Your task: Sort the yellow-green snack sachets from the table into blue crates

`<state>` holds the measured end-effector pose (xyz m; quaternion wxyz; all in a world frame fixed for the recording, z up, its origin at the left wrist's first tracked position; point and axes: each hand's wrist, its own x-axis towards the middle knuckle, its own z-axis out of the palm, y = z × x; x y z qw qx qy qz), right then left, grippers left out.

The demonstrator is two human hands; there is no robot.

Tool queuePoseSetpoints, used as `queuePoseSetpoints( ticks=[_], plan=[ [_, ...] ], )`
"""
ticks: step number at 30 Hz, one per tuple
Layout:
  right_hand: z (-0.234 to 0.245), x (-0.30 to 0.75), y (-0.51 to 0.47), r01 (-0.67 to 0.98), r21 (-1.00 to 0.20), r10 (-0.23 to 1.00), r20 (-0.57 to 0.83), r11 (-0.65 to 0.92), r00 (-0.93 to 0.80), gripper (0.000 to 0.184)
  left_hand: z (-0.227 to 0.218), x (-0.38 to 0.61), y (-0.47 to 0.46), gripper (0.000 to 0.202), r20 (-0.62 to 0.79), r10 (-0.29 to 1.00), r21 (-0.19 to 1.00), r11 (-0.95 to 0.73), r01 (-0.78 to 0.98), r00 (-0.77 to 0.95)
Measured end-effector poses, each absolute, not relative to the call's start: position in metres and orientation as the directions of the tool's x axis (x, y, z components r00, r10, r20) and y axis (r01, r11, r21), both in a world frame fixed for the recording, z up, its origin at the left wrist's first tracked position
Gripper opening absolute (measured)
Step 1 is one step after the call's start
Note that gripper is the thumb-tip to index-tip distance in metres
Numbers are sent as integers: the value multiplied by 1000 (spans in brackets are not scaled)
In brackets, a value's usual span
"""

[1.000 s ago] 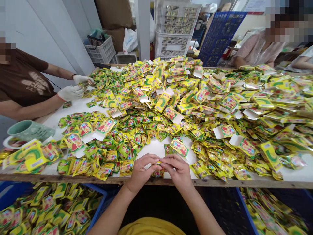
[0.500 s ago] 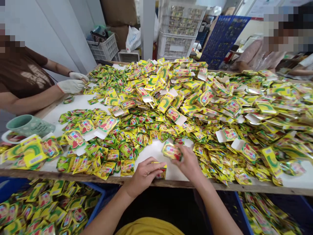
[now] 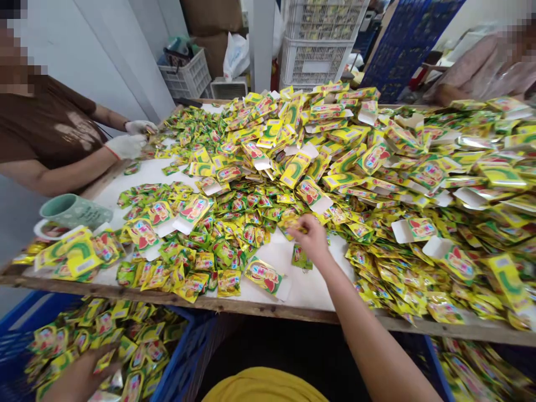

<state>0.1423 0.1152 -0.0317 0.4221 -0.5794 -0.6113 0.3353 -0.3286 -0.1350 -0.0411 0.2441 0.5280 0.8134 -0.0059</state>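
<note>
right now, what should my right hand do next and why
Probably draw one packet from the pile toward the carton near the table edge: your right hand is at the packets, and that carton's white flap sticks out. Your left hand is down at the blue crate.

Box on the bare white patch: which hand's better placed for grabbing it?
Probably the right hand: it's over the table, close to the box. The left hand is down at the crate.
</note>
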Motion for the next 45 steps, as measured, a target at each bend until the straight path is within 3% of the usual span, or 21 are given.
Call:
queuePoseSetpoints(
  ticks=[2,5,6,9,12,15,18,20,22,24,25,31,36,39,42,45],
  plan=[
    [-31,160,98,268,-963,991,13,-24,134,28,-19,-288,-112,25,-463,873,449,380,809,-154],
    [-35,168,70,82,-971,946,-198,-226,256,41,15,-192,-56,22,-238,944,658,-17,753,230],
    [-39,166,63,98,-959,931,-227,-264,286,41,21,-160,-37,26,-119,931,676,-180,715,346],
    [-46,158,48,243,-921,907,-202,-304,370,35,19,-85,11,57,21,785,571,-518,637,619],
    [-45,158,45,575,-751,903,-66,-325,424,36,4,-52,36,47,8,694,481,-634,605,720],
    [-40,160,48,773,-556,936,-27,-305,350,37,-9,-42,41,31,-4,781,459,-554,695,625],
    [-40,155,52,771,-589,963,-55,-244,264,29,-18,-35,32,40,1,932,527,-308,792,362],
    [-40,149,54,636,-738,958,-50,-225,281,25,-25,-29,24,51,-1,977,594,-169,786,211],
    [-36,146,52,369,-918,950,-25,-145,312,29,-31,-22,18,55,8,993,647,-98,756,122],
    [-29,145,48,135,-990,963,9,-28,269,39,-35,-15,14,57,19,996,690,-78,720,90],
    [-26,146,45,101,-995,976,32,10,216,41,-37,-11,13,59,28,996,708,-77,702,81],
    [-11,149,34,500,-851,987,132,161,-94,15,-47,6,8,59,148,989,748,-103,656,-13],
    [13,149,49,718,-666,932,-97,199,-349,23,-49,8,1,55,234,972,775,-169,609,-29],
    [28,148,52,777,-559,871,-183,289,-456,23,-39,3,1,48,184,983,822,-145,550,-16],
    [35,150,50,687,-634,844,-98,355,-527,30,-28,-7,5,28,39,999,907,-29,419,-13],
    [35,152,52,594,-755,902,-8,278,-432,24,-27,-14,7,17,-108,990,987,96,127,95]
  ],
)
